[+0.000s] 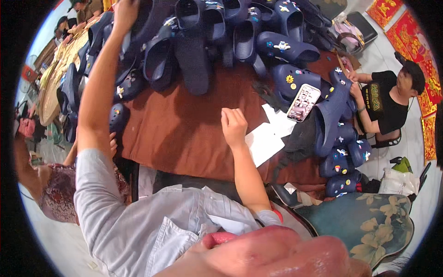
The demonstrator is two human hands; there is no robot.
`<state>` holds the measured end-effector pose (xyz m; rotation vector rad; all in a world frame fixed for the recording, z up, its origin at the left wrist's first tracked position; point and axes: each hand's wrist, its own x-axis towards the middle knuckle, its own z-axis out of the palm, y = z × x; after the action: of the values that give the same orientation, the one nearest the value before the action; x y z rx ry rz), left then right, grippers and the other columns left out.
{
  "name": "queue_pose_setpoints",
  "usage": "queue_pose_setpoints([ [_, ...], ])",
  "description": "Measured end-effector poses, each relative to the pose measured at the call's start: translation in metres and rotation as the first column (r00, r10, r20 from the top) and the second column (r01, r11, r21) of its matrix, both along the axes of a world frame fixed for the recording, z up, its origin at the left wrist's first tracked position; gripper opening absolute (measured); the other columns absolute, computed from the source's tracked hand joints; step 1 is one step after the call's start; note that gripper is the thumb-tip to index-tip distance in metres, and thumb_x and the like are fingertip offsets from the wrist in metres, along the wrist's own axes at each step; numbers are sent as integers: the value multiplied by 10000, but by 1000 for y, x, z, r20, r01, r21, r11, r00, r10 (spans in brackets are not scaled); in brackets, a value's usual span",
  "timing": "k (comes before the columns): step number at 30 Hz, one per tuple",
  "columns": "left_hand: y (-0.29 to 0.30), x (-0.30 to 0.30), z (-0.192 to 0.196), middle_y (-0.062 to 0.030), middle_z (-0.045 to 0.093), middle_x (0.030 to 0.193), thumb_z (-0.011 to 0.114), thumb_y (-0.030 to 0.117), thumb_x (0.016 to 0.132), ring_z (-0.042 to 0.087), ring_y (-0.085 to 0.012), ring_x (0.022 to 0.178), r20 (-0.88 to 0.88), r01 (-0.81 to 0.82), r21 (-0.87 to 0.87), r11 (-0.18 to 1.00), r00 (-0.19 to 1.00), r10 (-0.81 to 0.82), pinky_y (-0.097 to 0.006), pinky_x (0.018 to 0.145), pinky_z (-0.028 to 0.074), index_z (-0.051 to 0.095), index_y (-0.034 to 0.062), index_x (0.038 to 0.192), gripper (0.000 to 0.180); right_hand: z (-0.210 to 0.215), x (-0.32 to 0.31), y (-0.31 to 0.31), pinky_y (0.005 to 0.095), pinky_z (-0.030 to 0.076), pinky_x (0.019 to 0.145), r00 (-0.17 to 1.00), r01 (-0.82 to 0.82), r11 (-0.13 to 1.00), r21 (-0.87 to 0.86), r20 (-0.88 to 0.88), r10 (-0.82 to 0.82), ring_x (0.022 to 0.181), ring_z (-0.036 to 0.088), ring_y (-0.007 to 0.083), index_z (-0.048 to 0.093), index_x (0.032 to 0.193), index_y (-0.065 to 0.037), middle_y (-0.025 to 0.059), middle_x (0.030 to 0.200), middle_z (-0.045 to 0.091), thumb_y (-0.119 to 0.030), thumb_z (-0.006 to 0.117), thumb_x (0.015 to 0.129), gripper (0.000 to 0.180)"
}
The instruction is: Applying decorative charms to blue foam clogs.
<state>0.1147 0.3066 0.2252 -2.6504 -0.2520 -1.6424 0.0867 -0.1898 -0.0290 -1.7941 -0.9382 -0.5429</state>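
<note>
My left arm stretches far forward, and my left hand (125, 16) is at the upper edge beside a pile of navy clogs (191, 55). The fingers of that hand are cut off by the edge, so their grip is hidden. Over the brown cloth (184, 124) on the table, my right hand (235, 127) is closed with curled fingers, and nothing shows in it. Beside it lie white paper sheets (265, 145). A phone (304, 102) with a lit screen leans near a clog with a sunflower charm (290, 81).
More charmed clogs (334, 161) stack along the table's right side. A co-worker in black (387, 99) sits at the right, and another person in patterned clothing (57, 191) is close on my left. A floral-backed chair (364, 226) stands at lower right. Black fabric (300, 141) lies by the papers.
</note>
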Motion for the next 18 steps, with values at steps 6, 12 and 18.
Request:
queue_pose_setpoints([
  [6,98,110,10,-246,668,1218,541,288,994,616,-454,1157,-146,-344,-60,937,932,333,-494,969,493,568,165,1389,414,-5,1,0,396,524,711,999,40,996,-74,11,-39,786,625,288,680,940,-13,106,821,651,-30,692,862,81],
  [12,121,178,-87,-275,651,1227,523,221,980,615,-478,1145,-462,-163,-72,984,880,112,-529,958,499,503,233,1463,484,-10,3,1,392,528,705,997,63,989,-136,-36,-68,777,624,283,683,940,-18,97,816,655,-33,687,863,78],
  [18,167,172,-100,-271,637,1281,617,197,942,625,-468,1157,-534,-198,-130,972,840,99,-506,989,496,428,265,1530,622,-8,-5,4,399,529,704,999,18,990,-138,-43,-25,771,623,285,678,930,-16,101,810,652,-38,691,863,72],
])
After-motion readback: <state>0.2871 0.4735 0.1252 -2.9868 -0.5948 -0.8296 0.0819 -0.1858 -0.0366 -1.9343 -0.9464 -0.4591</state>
